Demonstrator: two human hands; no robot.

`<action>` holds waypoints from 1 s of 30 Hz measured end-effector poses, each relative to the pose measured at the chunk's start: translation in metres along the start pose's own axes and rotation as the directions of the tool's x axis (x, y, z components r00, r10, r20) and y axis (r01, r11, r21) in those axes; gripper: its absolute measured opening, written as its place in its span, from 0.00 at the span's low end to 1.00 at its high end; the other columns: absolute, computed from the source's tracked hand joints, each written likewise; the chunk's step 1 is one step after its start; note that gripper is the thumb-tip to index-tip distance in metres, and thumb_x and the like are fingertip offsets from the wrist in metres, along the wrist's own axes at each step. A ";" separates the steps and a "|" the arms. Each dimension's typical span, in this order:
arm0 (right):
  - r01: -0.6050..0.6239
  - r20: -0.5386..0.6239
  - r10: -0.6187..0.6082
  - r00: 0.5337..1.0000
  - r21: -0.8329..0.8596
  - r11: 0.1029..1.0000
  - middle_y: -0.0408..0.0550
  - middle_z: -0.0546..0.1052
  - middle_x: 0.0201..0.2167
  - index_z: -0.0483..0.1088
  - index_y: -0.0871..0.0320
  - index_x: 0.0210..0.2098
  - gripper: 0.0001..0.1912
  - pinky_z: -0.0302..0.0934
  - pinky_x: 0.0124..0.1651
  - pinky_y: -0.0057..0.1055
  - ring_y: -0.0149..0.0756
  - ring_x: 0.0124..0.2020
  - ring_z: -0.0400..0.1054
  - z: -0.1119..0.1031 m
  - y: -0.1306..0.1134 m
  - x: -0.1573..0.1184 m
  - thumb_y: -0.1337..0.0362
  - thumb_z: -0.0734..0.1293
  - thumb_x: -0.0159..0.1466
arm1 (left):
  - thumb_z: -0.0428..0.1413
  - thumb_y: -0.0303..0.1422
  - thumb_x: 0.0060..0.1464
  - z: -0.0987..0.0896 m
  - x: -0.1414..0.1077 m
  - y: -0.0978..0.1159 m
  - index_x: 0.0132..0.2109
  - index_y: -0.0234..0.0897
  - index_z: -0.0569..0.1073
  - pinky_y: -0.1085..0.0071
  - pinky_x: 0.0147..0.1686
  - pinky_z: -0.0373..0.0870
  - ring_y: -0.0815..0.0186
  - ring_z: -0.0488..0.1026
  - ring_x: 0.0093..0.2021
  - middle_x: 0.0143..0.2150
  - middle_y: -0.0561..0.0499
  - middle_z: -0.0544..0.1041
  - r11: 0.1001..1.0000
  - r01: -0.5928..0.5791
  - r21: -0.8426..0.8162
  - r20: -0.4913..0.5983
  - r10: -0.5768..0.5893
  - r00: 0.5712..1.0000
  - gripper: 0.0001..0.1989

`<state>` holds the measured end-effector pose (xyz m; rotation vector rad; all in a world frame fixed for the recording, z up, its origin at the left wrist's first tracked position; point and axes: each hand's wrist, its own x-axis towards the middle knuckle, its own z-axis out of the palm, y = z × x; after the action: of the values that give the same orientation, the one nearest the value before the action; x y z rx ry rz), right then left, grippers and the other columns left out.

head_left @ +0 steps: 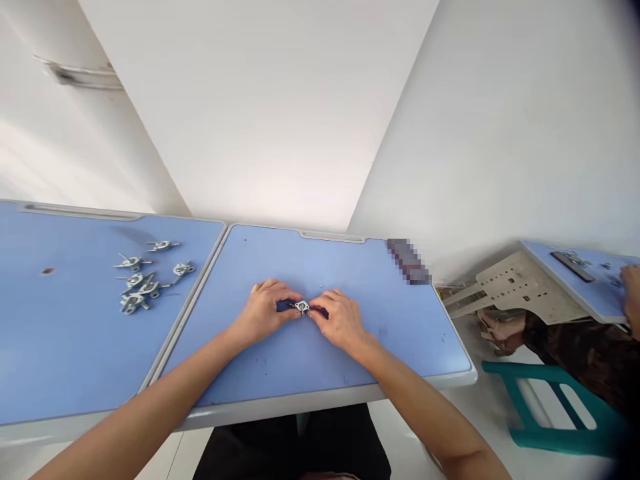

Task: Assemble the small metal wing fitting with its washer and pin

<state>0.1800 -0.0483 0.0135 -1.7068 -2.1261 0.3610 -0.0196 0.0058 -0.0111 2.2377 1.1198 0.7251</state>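
Note:
Between my two hands, low over the middle of the blue desk [350,360], is a small silvery metal fitting [302,307] with a round centre and flat flanges. My left hand [267,310] pinches its left side between thumb and fingers. My right hand [340,319] pinches the right side the same way. A short piece points down from the fitting toward me. My fingertips hide both its ends. Several similar metal fittings [150,287] with thin projecting arms lie in a loose group on the desk to the left.
A second blue desk [60,347] adjoins on the left. A pixelated dark object [409,261] rests at the far right corner. White walls rise behind. To the right are a teal stool [545,407] and another desk [610,293], where a person's hand [632,297] shows beside small parts.

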 end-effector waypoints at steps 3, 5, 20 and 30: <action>0.004 -0.016 -0.004 1.000 -0.016 1.000 0.41 0.78 0.36 0.77 0.50 0.39 0.04 0.55 0.36 0.30 0.35 0.42 0.69 0.003 -0.002 0.000 0.63 0.72 0.64 | 0.59 0.41 0.56 0.003 -0.001 0.002 0.39 0.46 0.80 0.57 0.50 0.63 0.58 0.71 0.46 0.42 0.50 0.80 1.000 0.003 0.007 -0.025 -0.002 1.000 0.08; 0.005 -0.022 -0.006 1.000 -0.024 1.000 0.41 0.78 0.37 0.77 0.50 0.39 0.04 0.55 0.36 0.29 0.35 0.42 0.69 0.004 -0.001 0.001 0.63 0.72 0.64 | 0.59 0.41 0.56 0.003 0.000 0.002 0.39 0.46 0.80 0.56 0.50 0.63 0.57 0.70 0.46 0.42 0.50 0.80 1.000 0.006 0.006 -0.015 -0.006 1.000 0.07; -0.090 -0.069 0.086 0.994 -0.049 0.995 0.41 0.76 0.27 0.73 0.54 0.27 0.08 0.48 0.30 0.29 0.32 0.32 0.67 0.005 -0.025 0.000 0.64 0.69 0.63 | 0.61 0.29 0.52 -0.009 0.001 0.005 0.33 0.41 0.79 0.56 0.50 0.59 0.57 0.68 0.47 0.41 0.51 0.79 0.997 0.072 0.034 0.035 -0.073 0.997 0.03; -0.267 -0.052 0.272 0.961 0.089 0.960 0.37 0.73 0.20 0.73 0.54 0.24 0.10 0.50 0.29 0.26 0.28 0.22 0.63 0.005 -0.018 0.002 0.59 0.69 0.61 | 0.61 0.28 0.51 -0.007 0.002 0.008 0.31 0.42 0.79 0.57 0.49 0.58 0.57 0.68 0.47 0.39 0.51 0.79 0.995 0.089 0.046 0.015 -0.089 0.996 0.03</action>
<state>0.1619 -0.0499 0.0171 -1.9368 -1.8108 0.4562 -0.0191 0.0053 -0.0004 2.2113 1.2309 0.6494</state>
